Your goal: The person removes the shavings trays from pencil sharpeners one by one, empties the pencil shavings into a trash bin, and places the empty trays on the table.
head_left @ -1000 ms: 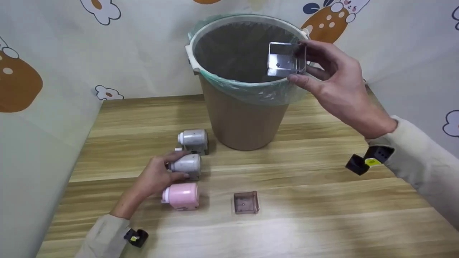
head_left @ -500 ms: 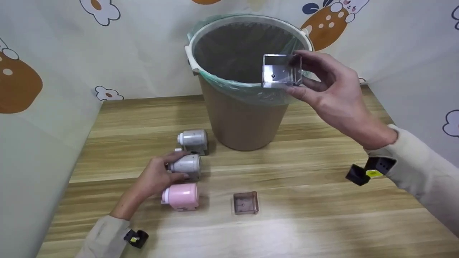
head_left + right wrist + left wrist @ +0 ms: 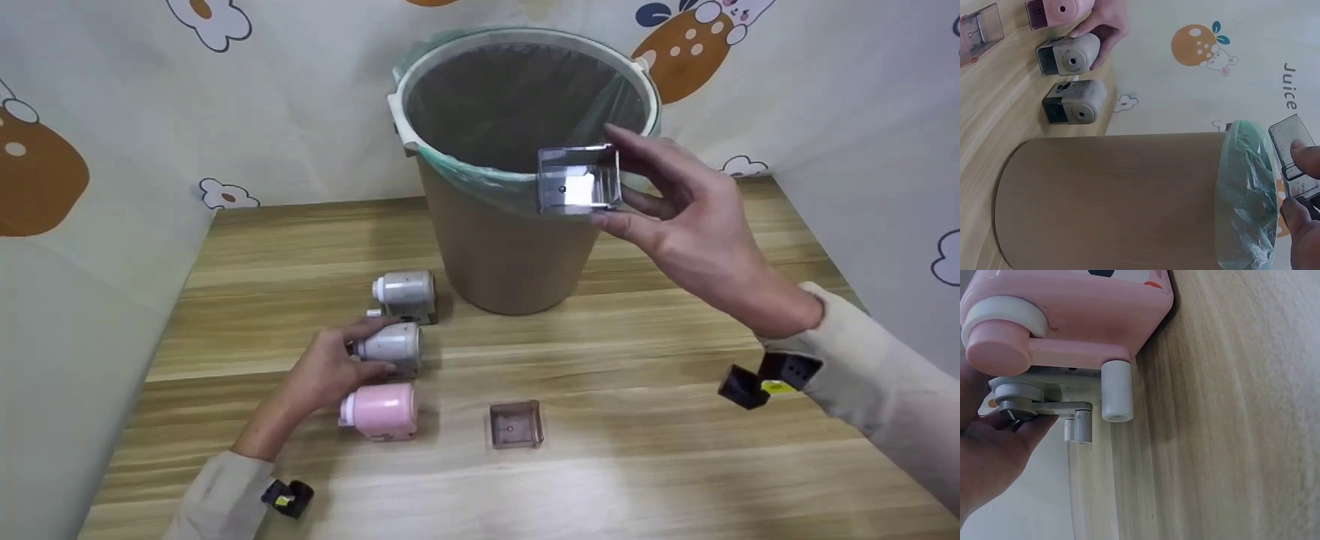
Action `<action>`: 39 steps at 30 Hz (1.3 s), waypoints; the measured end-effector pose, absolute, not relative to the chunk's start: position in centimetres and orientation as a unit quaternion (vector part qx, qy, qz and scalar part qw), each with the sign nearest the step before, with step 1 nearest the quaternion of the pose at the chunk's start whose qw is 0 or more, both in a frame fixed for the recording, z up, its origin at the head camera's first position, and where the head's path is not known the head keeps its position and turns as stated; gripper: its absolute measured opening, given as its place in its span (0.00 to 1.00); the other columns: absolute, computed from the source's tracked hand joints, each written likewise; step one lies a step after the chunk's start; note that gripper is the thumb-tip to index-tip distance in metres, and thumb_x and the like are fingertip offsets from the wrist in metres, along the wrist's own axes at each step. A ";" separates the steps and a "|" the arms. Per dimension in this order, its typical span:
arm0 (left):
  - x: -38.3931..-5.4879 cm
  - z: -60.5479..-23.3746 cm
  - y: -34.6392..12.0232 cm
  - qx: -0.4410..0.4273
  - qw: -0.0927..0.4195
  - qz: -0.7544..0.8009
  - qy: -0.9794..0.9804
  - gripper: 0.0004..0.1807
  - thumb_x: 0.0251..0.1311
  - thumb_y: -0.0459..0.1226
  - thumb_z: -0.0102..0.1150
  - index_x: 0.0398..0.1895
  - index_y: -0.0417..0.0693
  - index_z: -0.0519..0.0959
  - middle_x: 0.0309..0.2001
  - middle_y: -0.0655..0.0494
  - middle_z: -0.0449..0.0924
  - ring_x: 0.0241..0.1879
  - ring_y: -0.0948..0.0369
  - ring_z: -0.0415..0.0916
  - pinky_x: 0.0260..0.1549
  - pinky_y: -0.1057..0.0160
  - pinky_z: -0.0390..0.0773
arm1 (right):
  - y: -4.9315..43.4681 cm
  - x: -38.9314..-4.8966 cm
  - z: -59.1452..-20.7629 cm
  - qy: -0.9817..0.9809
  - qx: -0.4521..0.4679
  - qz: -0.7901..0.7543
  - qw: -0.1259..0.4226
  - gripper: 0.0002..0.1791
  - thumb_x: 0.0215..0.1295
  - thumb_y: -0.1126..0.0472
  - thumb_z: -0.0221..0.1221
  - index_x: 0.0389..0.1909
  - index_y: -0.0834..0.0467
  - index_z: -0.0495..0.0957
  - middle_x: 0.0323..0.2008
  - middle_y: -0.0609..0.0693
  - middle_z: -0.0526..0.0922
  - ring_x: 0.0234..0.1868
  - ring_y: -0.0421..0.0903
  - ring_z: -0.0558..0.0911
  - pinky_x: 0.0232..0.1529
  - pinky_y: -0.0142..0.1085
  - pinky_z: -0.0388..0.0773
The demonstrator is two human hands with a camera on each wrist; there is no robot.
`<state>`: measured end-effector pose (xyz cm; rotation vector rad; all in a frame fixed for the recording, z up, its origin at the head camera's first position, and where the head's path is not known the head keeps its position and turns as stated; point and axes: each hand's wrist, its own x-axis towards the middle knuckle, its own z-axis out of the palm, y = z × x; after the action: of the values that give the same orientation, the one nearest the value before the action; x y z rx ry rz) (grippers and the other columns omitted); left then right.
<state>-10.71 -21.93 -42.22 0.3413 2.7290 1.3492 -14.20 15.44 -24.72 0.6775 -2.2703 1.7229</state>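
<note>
My right hand (image 3: 694, 214) holds a clear plastic shavings drawer (image 3: 562, 180) by its right side, in front of the bin's near rim. In the right wrist view, thumb and fingers grip that drawer (image 3: 1283, 138) beside the green liner. On the table, my left hand (image 3: 326, 371) grips the middle grey pencil sharpener (image 3: 394, 346) from its crank side. A second grey pencil sharpener (image 3: 409, 289) lies beyond it. Closer to me is a pink pencil sharpener (image 3: 386, 409), whose crank handle (image 3: 1117, 391) shows large in the left wrist view. A pinkish clear drawer (image 3: 514, 426) lies right of it.
A tall brown bin (image 3: 517, 255) with a green plastic liner (image 3: 480, 176) stands at the back of the wood-grain table (image 3: 660, 450). Pale printed cloth walls (image 3: 315, 97) close off the back and sides.
My right hand has brought the clear drawer down and toward me, slightly left, from over the bin's opening to its near rim. My left hand stays on the grey pencil sharpener.
</note>
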 end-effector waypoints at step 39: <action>-10.7 -42.2 -22.0 0.105 0.044 0.436 0.893 0.33 0.49 0.29 0.74 0.63 0.43 0.78 0.64 0.37 0.76 0.63 0.40 0.75 0.65 0.45 0.74 | 14.1 -12.6 -29.7 -0.749 0.244 0.612 0.067 0.34 0.46 0.79 0.72 0.59 0.65 0.78 0.58 0.60 0.77 0.62 0.45 0.78 0.59 0.34 0.80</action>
<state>-10.68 -21.97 -42.17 0.3217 2.7291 1.3335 -12.65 14.12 -29.69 0.7363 -2.2582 1.8454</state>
